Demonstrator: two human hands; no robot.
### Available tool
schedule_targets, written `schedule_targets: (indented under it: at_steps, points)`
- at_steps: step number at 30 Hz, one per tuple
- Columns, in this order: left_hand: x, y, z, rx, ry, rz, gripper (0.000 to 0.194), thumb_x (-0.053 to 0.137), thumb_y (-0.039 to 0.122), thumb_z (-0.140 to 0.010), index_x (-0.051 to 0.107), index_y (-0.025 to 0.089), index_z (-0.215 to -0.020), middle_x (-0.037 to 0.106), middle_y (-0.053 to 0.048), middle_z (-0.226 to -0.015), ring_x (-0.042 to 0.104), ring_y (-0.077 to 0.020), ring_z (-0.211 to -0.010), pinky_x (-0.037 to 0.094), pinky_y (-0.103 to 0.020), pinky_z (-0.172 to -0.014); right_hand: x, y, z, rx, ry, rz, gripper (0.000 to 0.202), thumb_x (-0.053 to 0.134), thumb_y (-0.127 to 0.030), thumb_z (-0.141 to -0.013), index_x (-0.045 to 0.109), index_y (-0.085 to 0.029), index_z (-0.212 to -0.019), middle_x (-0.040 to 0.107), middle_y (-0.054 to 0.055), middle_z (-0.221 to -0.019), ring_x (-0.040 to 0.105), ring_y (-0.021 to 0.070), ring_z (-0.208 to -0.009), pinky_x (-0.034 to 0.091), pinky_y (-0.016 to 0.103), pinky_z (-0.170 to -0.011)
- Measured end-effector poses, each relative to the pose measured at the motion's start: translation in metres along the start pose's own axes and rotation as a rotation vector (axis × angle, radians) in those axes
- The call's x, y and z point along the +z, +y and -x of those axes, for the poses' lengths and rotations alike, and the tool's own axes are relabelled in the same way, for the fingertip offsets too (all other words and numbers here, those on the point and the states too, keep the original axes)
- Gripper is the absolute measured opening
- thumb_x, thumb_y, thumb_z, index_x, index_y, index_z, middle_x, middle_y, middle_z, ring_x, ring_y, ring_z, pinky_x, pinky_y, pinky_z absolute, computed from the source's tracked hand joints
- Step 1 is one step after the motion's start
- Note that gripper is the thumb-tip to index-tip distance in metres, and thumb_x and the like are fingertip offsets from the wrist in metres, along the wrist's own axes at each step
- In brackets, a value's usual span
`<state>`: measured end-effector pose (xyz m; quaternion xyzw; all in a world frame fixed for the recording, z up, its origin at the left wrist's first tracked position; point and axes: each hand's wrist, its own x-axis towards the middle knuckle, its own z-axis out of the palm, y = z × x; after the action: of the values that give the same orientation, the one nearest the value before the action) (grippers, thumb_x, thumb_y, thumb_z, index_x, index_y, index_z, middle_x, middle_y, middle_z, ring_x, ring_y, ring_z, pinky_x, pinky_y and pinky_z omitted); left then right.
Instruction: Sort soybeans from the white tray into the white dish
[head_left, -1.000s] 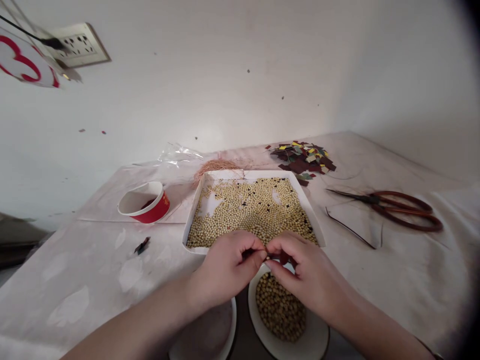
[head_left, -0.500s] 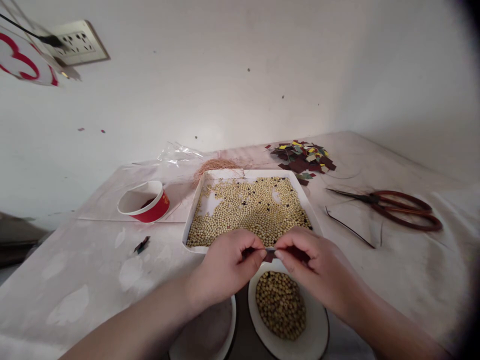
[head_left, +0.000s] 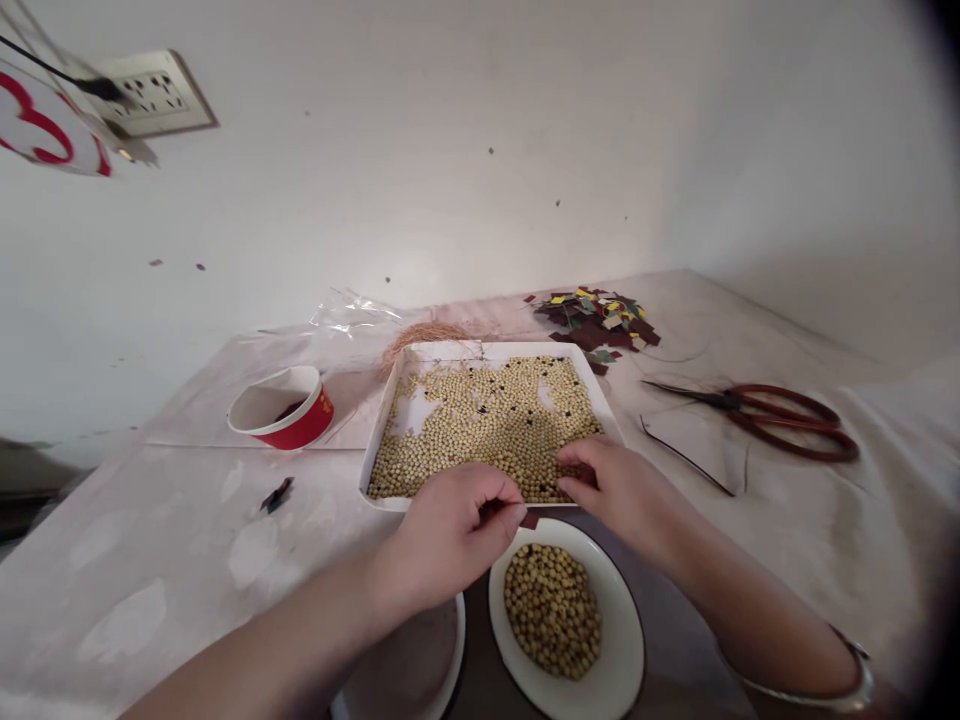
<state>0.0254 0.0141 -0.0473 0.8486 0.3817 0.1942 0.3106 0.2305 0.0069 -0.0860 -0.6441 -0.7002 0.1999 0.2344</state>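
Note:
My left hand [head_left: 463, 525] is closed in a pinch at the near edge of the white tray [head_left: 616, 425]. From its fingertips a small dark red piece of sheet [head_left: 529, 521] sticks out above the oval bowl. My right hand [head_left: 611, 480] is over the tray's near right corner, thumb and forefinger slightly apart at the small pale yellow beads [head_left: 480, 420]. A few dark beads lie among them. Below my hands, the white oval bowl [head_left: 626, 640] holds a heap of larger yellow-brown beads [head_left: 553, 610].
Dark-handled scissors [head_left: 787, 420] and a thin dark strip [head_left: 686, 455] lie at right. Behind the tray are a pile of coloured scraps [head_left: 600, 318] and copper-coloured strands [head_left: 427, 338]. A red paper cup [head_left: 304, 425] stands left. A second bowl [head_left: 450, 660] is partly under my left forearm.
My right hand has parted from my left fingertips and moved up and forward to the beads in the tray. My left hand keeps its pinch. The view has shifted slightly.

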Motion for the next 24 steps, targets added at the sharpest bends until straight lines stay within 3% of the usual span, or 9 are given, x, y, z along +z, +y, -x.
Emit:
schedule_targets:
  at_steps: [8, 14, 18, 24]
  points:
    - [-0.001, 0.0, 0.001, -0.006, -0.01, -0.02, 0.015, 0.047, 0.02, -0.081, 0.057, 0.017, -0.071, 0.059, 0.001, -0.069, 0.051, -0.0107, -0.066, 0.036, -0.023, -0.059, 0.0, -0.004, -0.012, 0.006, -0.044, 0.1, 0.011, 0.049, -0.012, -0.074, 0.057, -0.018, -0.07, 0.061, 0.002, -0.068, 0.055, 0.0143, -0.062, 0.036, 0.025, -0.056]
    - [-0.001, 0.002, 0.001, -0.024, 0.01, -0.002, 0.016, 0.047, 0.021, -0.082, 0.057, 0.017, -0.071, 0.059, 0.001, -0.069, 0.051, -0.0107, -0.066, 0.037, -0.023, -0.059, -0.003, -0.007, -0.001, -0.047, 0.139, -0.025, 0.013, 0.049, -0.023, -0.081, 0.056, -0.02, -0.072, 0.06, 0.002, -0.073, 0.054, 0.0161, -0.068, 0.039, 0.027, -0.06]
    - [-0.001, 0.002, 0.001, -0.046, 0.02, 0.023, 0.017, 0.047, 0.02, -0.082, 0.056, 0.017, -0.069, 0.057, 0.002, -0.066, 0.049, -0.0098, -0.063, 0.035, -0.023, -0.057, -0.008, -0.023, 0.016, -0.057, 0.235, -0.129, 0.017, 0.051, -0.03, -0.083, 0.054, -0.02, -0.069, 0.056, 0.001, -0.067, 0.052, 0.015, -0.062, 0.039, 0.026, -0.056]
    - [0.0, 0.001, 0.001, -0.019, 0.044, 0.03, 0.016, 0.047, 0.02, -0.081, 0.054, 0.016, -0.067, 0.053, 0.002, -0.063, 0.047, -0.0095, -0.061, 0.034, -0.023, -0.056, -0.001, -0.051, 0.035, -0.259, 0.036, -0.159, 0.011, 0.056, -0.018, -0.078, 0.049, -0.02, -0.07, 0.053, -0.001, -0.073, 0.05, 0.0129, -0.066, 0.037, 0.025, -0.058]
